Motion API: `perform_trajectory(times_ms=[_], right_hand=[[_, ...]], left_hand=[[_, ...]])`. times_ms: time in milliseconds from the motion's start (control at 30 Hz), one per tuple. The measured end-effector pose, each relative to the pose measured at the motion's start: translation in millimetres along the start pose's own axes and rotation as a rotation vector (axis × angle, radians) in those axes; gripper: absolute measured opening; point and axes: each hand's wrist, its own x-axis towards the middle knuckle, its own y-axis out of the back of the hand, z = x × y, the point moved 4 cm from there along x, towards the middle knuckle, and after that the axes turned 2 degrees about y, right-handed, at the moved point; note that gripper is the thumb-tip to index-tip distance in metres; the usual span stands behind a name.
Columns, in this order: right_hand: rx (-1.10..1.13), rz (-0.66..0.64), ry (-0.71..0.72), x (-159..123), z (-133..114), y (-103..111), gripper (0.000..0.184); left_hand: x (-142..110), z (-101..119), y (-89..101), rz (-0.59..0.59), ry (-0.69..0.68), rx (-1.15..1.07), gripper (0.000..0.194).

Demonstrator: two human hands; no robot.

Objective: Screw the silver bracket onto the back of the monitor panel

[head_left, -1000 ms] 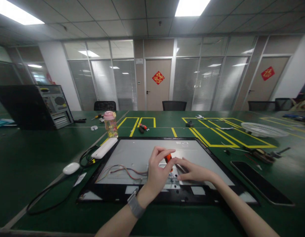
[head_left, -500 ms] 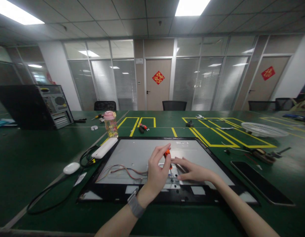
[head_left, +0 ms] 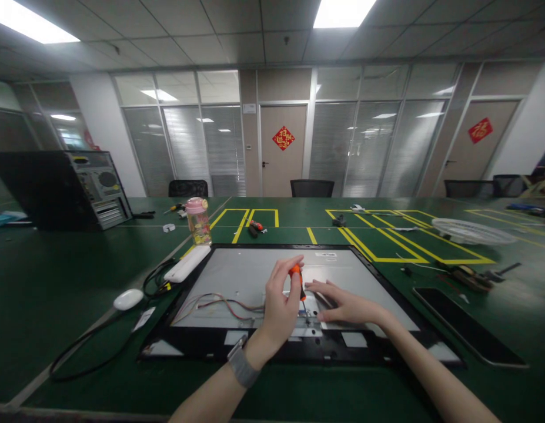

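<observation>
My left hand (head_left: pixel 281 302) is closed round the orange and black handle of a screwdriver (head_left: pixel 303 290). The shaft points down and its tip meets the lower middle of a flat display panel (head_left: pixel 237 270), grey-backed with a black frame. My right hand (head_left: pixel 345 304) rests on the panel just right of the screwdriver, fingers stretched out and apart. A bundle of thin wires (head_left: pixel 219 298) runs across the panel towards my left hand. My left palm partly hides a bright plate at the panel's middle.
Left of the panel are a white power strip (head_left: pixel 187 264), a white mouse-like object (head_left: pixel 128 299), black cable and a pink-lidded bottle (head_left: pixel 198 221). A black computer case (head_left: pixel 52 191) stands far left. On the right lie a phone-like black slab (head_left: pixel 466 323) and tools (head_left: pixel 472 277).
The screwdriver handle has tilted slightly to the left, with small movement of my left fingers. My right hand has stayed in place.
</observation>
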Motion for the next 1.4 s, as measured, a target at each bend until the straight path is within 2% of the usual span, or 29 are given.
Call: perform_trajectory(times_ms=[200,400,600,733,867,933,1033,1167,1400], right_hand=[[0.006,-0.009,0.043,0.3,-2.6,0.6,0.077],[0.003,-0.006,0.009,-0.9,-4.0,1.0,0.076],[0.027,-0.002,0.028,-0.5,-4.7,0.7,0.080],[0.019,-0.011,0.008,0.1,-3.1,0.1,0.079],[0.009,-0.013,-0.007,0.0,-3.2,0.1,0.078],[0.009,-0.009,-0.010,-0.5,-4.7,0.4,0.077],[0.017,-0.004,-0.001,-0.9,-6.6,0.7,0.078],[0.017,-0.005,0.014,-0.4,-3.7,0.2,0.078],[0.007,-0.012,-0.004,-0.5,-1.5,0.4,0.078]], left_hand=[[-1.8,-0.7,-0.4,0.043,-0.001,0.059,0.013],[-1.6,2.8,0.6,0.008,-0.002,-0.009,0.026],[-1.5,-0.3,1.1,0.081,-0.027,0.035,0.008],[-3.0,-2.1,0.3,0.053,-0.001,0.007,0.012],[-2.6,-3.0,-0.9,-0.015,0.084,-0.110,0.027],[-1.9,-1.8,-0.7,-0.024,0.064,-0.107,0.029],[-1.6,-0.6,0.9,0.026,-0.010,-0.024,0.020],[-2.1,-2.5,2.6,0.093,-0.009,0.041,0.013],[-1.0,-1.7,1.1,0.000,0.025,-0.075,0.029]])
